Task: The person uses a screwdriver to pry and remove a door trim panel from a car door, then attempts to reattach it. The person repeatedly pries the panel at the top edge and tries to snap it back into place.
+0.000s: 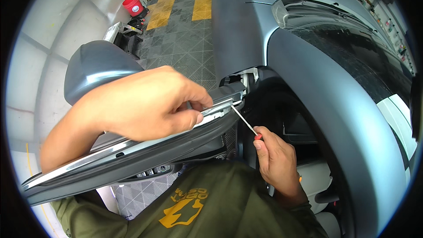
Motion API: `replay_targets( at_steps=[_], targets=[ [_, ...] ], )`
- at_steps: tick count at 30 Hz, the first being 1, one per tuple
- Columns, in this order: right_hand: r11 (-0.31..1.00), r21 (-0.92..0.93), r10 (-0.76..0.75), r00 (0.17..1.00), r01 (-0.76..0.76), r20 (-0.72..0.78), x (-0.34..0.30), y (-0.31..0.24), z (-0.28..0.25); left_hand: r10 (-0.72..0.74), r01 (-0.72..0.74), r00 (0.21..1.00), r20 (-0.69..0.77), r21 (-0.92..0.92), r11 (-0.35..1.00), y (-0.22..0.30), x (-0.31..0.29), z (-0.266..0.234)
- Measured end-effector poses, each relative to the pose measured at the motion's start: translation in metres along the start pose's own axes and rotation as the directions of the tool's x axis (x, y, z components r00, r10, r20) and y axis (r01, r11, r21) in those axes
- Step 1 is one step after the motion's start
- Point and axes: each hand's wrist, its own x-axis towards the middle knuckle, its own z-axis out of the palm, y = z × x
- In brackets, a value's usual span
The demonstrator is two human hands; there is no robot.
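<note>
An open car door's top edge, with a dark rubber seal (172,146), runs from the lower left to the middle. Along it lies a bright chrome trim strip (223,104). My left hand (145,101) reaches over the door, and its thumb and forefinger pinch the strip near its right end. In my right hand (280,161) is a screwdriver (245,120) with a thin metal shaft and a red handle end. Its tip touches or nearly touches the strip's end; I cannot tell which. My palm hides most of the handle.
A grey-blue side mirror (99,66) sticks out beyond my left forearm. To the right are the car's roof pillar (326,75) and windshield (352,53). A red bucket (132,5) and a step stool (116,33) stand on the tiled floor (185,39) by the pale wall.
</note>
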Motion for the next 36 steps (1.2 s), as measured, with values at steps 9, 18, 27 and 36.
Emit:
replay_targets(
  at_steps=[9, 18, 27, 36],
  targets=[
    [0.997, 0.022, -0.072, 0.997, 0.071, 0.038, 0.004, 0.024, 0.004, -0.375, -0.136, 0.882, -0.285, -0.916, 0.376, -0.022, -0.061, 0.040],
    [0.875, 0.479, -0.005, 0.989, -0.068, 0.150, -0.003, 0.046, 0.045, -0.194, -0.749, 0.538, -0.820, -0.571, 0.336, -0.062, -0.103, 0.125],
    [0.871, 0.489, -0.067, 0.977, -0.041, 0.201, 0.005, 0.049, 0.050, -0.180, -0.873, 0.309, -0.934, -0.353, 0.336, -0.067, -0.070, 0.155],
    [0.963, 0.218, 0.057, 0.915, -0.156, 0.400, 0.015, 0.014, -0.027, -0.161, -0.715, 0.213, -0.964, -0.266, 0.647, -0.051, -0.049, 0.185]
  ],
)
